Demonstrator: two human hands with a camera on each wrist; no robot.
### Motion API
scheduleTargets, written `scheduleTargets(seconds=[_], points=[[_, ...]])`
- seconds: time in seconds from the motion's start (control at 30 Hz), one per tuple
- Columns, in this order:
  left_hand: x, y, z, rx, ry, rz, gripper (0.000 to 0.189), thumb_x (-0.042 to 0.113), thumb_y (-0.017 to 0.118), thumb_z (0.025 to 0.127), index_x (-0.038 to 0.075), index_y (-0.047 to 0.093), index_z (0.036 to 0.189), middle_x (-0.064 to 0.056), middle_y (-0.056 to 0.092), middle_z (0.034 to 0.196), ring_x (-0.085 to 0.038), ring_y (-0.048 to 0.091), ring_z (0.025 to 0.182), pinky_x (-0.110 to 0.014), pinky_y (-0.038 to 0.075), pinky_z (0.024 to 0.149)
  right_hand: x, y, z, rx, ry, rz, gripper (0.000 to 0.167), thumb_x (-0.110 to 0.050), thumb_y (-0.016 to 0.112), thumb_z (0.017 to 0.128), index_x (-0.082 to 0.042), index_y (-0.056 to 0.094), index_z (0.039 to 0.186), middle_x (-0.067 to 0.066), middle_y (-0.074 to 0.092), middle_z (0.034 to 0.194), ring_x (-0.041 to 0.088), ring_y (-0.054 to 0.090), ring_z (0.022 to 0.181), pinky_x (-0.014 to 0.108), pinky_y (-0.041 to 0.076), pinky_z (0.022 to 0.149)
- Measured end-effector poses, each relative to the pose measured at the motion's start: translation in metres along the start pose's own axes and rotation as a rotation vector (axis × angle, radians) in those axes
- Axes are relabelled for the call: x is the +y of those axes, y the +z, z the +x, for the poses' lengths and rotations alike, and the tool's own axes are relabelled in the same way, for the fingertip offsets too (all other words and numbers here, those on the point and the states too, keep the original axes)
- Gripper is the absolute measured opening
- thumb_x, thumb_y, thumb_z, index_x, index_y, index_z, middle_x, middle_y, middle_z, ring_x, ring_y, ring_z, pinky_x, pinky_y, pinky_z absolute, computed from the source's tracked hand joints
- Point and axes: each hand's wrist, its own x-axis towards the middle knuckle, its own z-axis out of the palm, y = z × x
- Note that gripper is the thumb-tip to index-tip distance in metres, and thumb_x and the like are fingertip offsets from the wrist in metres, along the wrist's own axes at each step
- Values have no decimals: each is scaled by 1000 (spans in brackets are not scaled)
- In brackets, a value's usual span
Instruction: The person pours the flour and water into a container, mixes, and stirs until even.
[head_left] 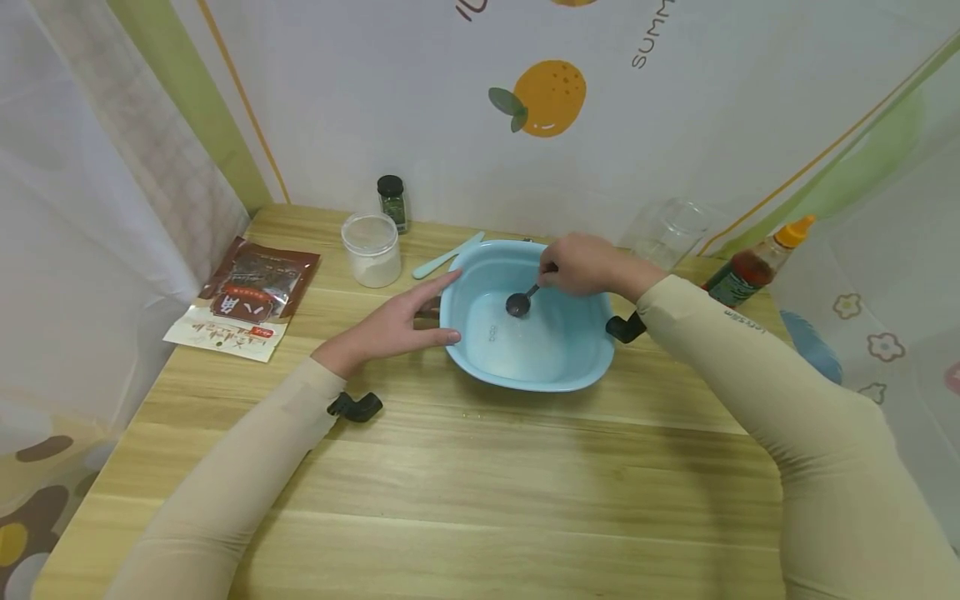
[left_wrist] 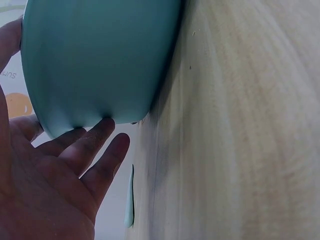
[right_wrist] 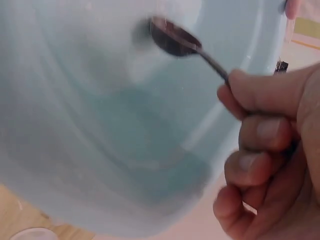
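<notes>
A light blue plastic basin (head_left: 528,385) stands on the wooden table. At its left side my left hand (head_left: 393,329) is spread, with the thumb and index finger at the rim. Other fingertips (left_wrist: 106,125) rest against the outer wall in the left wrist view. Over the basin, my right hand (head_left: 581,265) pinches the thin handle of a small dark spoon (head_left: 517,305) between thumb and fingers. The spoon's bowl (right_wrist: 175,38) is low inside the basin. Whitish, blurred material covers the basin's bottom; I cannot tell what it is.
Left of the basin lie a brown food packet (head_left: 255,292), a clear jar of white powder (head_left: 372,254) and a green-filled spice jar (head_left: 392,202). A pale green utensil (head_left: 448,256) lies behind. To the right stand a clear glass (head_left: 671,233) and a red sauce bottle (head_left: 753,265).
</notes>
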Motion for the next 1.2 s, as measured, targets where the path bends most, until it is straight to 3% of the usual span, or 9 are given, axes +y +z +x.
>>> scheduleTargets(seconds=[0.17,0.43,0.77,0.97,1.2], points=[[1,-1,0,1,-1,-1,100,30,84,103,15,21,180,-14,36,178,-37,59,148,-52,51,121,-1,0,0,7,19,-7,20,-21,72,110,-6,84,104,5,77,94,22,65,80,41,56,75],[0,-1,0,5,-15,3,100,32,84,103,18,21,180,-15,38,177,-38,60,146,-55,51,121,-13,3,-2,-125,-135,67,16,-20,74,108,-10,85,103,1,78,94,19,64,85,40,56,81],[0,0,0,3,-15,-1,99,28,84,103,18,22,180,-15,42,174,-37,60,146,-55,51,120,-21,10,-5,-255,-244,114,16,-18,76,108,-9,83,96,3,77,90,14,62,80,37,54,79],[0,0,0,-1,-13,-7,100,30,84,103,17,21,180,-15,40,175,-38,60,145,-54,52,120,-11,4,-4,-193,-166,44,16,-19,74,108,-9,83,98,-2,75,90,17,62,82,39,54,80],[-1,1,0,0,-8,-10,100,29,84,103,16,21,180,-16,40,175,-40,60,146,-56,51,120,3,-4,-1,-106,-62,-25,17,-17,70,109,-8,84,105,3,76,93,22,64,83,43,56,79]])
